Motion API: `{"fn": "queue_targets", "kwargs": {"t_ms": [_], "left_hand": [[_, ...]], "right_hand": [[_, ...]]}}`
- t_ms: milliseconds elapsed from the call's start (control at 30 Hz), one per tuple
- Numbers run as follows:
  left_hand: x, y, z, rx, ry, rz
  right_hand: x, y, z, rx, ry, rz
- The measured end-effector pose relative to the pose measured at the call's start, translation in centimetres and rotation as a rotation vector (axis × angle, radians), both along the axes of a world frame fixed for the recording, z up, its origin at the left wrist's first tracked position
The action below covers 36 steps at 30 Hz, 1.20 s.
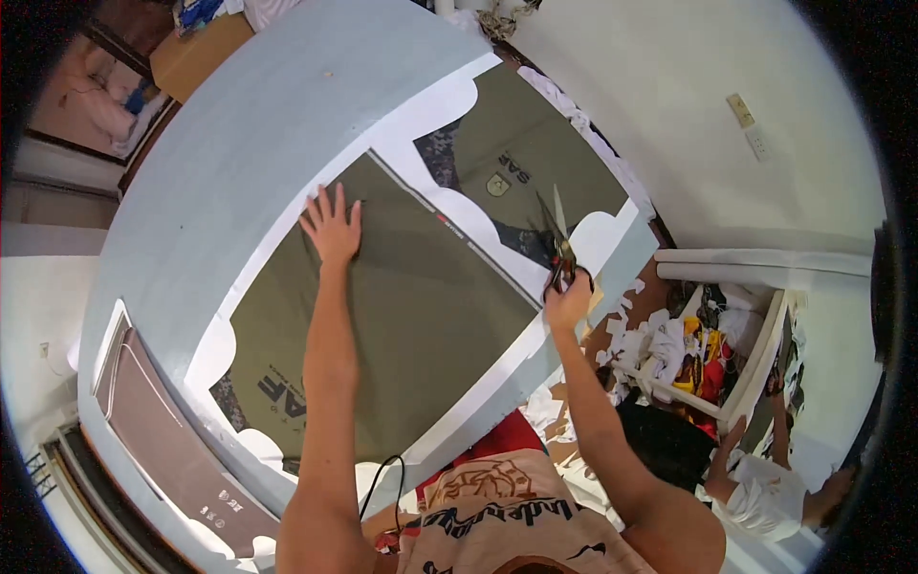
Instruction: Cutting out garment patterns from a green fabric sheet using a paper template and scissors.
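An olive-green printed fabric sheet point(421, 316) lies on white paper point(212, 359) across the blue-grey table. My left hand point(333, 228) rests flat on the fabric near its far left edge, fingers spread. In my right hand point(569, 298) is a pair of scissors point(562, 239), held over the right edge of the table with the blades parted and pointing away from me. Beneath the blades lies a second olive piece point(535, 143) with dark camouflage-patterned parts. A pale strip with a small red mark point(442, 219) runs between the two olive pieces.
A brown printed panel point(167, 435) lies at the table's left end. Right of the table, a wooden-framed bin point(712, 407) holds white, yellow and red cloth, with paper scraps around it. Another person point(760, 493) is at the lower right. A cardboard box point(201, 53) stands beyond the table.
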<state>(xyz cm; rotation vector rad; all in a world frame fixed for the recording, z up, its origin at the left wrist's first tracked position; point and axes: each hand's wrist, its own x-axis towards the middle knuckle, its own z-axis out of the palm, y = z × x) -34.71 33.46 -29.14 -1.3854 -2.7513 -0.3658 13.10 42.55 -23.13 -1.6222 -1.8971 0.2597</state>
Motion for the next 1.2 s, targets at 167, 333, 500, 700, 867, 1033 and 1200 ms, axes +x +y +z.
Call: {"fn": "queue_targets", "kwargs": {"t_ms": [167,333,500,700,867,1033,1200], "left_hand": [[-1.3,-2.7,0.7,0.009,0.088,0.096],[-2.3,-5.6,4.6,-0.011,0.108,0.146],[8.2,-18.3,6.9,0.283,0.170,0.409],[16.0,-36.2,1.5,-0.206,0.000,0.887],[12.8,-43.3,2.0,-0.245,-0.084,1.064],[10.2,-48.6,1.9,-0.246,-0.176,1.134],[5.9,-53.4,4.7,-0.296,-0.346,1.238]], "right_hand": [[1.2,-3.9,0.0,-0.097,0.102,0.004],[1.6,-8.0,0.5,-0.070,0.073,0.112],[4.4,-9.9,0.0,-0.109,0.036,0.123],[3.7,-5.8,1.0,-0.113,0.023,0.223],[-0.3,-0.6,1.6,-0.046,0.151,0.239],[-3.7,7.9,2.4,0.015,0.128,0.181],[-5.0,8.2,2.0,-0.209,0.080,0.231]]}}
